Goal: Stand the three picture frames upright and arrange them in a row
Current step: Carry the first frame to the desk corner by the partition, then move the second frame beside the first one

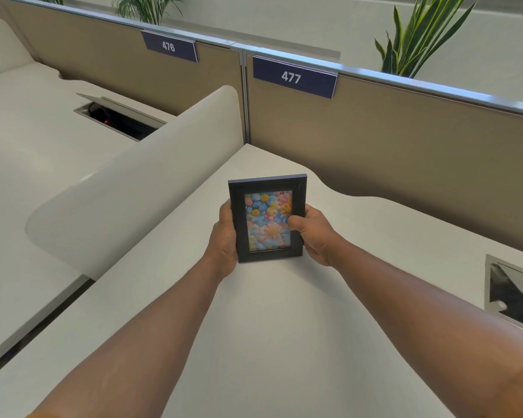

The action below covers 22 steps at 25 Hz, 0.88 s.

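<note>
One black picture frame (pixel 267 218) is in view, held in portrait with its flower print facing the camera, its lower edge at or just above the white worktop (pixel 284 342); whether it touches cannot be told. The left hand (pixel 224 239) is closed around the frame's left side with the fingers wrapped behind it, and the right hand (pixel 313 233) grips the right side, its thumb (pixel 295 223) pressed over the front onto the glass. The frame sits near the worktop's far left corner, close to the left edge where a curved white side screen (pixel 127 182) rises, and a little short of the wavy back edge that runs below the tan partition (pixel 405 152). The surface to the right of the frame and toward the camera is bare as far as a metal-rimmed cable hatch (pixel 514 291) at the right edge. Two numbered signs hang on the partition, 476 (pixel 169 46) and 477 (pixel 293 77). A second open hatch (pixel 118 117) lies in the neighbouring desk on the left. Three leafy plants show behind the partition, the largest (pixel 420 37) at the right.
</note>
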Motion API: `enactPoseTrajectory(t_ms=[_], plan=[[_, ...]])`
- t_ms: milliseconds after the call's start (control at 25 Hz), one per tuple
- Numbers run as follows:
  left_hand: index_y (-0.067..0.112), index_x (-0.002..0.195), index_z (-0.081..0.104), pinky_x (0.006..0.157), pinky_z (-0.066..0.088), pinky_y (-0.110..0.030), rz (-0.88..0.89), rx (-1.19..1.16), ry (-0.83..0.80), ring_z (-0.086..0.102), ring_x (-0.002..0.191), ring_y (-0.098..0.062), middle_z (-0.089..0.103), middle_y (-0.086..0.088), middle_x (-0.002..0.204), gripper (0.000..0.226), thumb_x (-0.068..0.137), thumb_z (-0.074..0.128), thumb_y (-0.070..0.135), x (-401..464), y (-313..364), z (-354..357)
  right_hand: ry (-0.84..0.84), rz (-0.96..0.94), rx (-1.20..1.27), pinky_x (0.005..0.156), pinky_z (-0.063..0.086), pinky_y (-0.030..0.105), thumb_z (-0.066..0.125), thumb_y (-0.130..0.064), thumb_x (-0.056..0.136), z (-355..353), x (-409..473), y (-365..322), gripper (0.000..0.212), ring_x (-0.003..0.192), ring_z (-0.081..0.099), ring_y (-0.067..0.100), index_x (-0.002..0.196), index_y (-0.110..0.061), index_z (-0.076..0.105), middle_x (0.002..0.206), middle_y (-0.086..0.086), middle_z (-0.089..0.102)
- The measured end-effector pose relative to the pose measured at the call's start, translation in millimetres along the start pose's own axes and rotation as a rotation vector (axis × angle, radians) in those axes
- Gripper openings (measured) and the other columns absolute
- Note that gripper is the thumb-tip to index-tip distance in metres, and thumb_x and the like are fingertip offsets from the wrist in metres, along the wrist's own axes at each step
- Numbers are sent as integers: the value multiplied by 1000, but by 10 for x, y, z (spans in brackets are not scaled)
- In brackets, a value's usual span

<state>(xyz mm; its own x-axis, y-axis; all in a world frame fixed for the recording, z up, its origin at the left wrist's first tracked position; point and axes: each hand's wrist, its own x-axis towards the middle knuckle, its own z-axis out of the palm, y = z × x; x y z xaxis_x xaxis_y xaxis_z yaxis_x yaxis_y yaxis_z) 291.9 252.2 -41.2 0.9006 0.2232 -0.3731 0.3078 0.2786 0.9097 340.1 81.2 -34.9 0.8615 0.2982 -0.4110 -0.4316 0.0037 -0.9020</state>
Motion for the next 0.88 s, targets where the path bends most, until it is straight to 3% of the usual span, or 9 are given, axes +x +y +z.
enactPoseTrajectory(t_ms=[120,280,400,480,560,640,760,880], plan=[[24,125,69,92,60,-49,1,11,28,76,103,-26,78,-2,116,61,102,29,63,-15,3,-15,0,0,-21,85,57,40,56,2,98,-10,12,23,29,105,67,23,119,-17,59,116,2,70],[21,115,70,97,52,-42,-58,-32,158,70,109,-26,76,-3,114,63,102,26,64,-130,-34,-87,27,-15,-113,91,53,41,61,5,91,-120,-85,37,57,120,61,30,140,-20,45,131,10,61],[16,125,60,96,38,-37,-66,-40,313,56,119,-24,64,-3,126,51,103,34,54,-405,-42,-35,79,-12,-275,94,45,41,63,-4,91,-247,-442,-18,71,125,53,29,152,-25,33,139,7,51],[16,117,56,88,40,-36,-34,64,454,55,111,-23,61,-3,119,33,101,44,43,-642,-51,59,95,5,-394,92,46,38,63,-6,91,-309,-747,-58,69,118,54,26,152,-25,36,138,5,50],[14,105,54,75,46,-35,25,214,475,57,95,-22,63,-7,108,19,98,49,31,-1006,-23,271,109,11,-522,91,50,36,64,-6,91,-414,-1210,-143,61,113,58,25,147,-21,46,136,7,55],[13,97,56,67,47,-32,68,307,344,56,83,-20,64,-7,99,11,97,51,23,-1309,-33,547,92,2,-716,92,52,33,63,-8,90,-519,-1638,-217,47,113,60,24,136,-16,58,131,6,61],[8,85,58,63,43,-34,132,524,-19,50,69,-18,59,-4,79,18,95,56,23,-1848,-14,1061,133,-11,-1029,84,53,30,58,-14,89,-802,-2442,-348,29,104,61,20,116,-16,69,120,1,65],[6,92,67,64,45,-34,228,813,-428,54,70,-16,64,-2,80,32,95,60,37,-2396,36,1574,242,15,-1245,81,57,35,53,-20,92,-1150,-3189,-375,23,94,64,19,106,-19,71,107,1,69]])
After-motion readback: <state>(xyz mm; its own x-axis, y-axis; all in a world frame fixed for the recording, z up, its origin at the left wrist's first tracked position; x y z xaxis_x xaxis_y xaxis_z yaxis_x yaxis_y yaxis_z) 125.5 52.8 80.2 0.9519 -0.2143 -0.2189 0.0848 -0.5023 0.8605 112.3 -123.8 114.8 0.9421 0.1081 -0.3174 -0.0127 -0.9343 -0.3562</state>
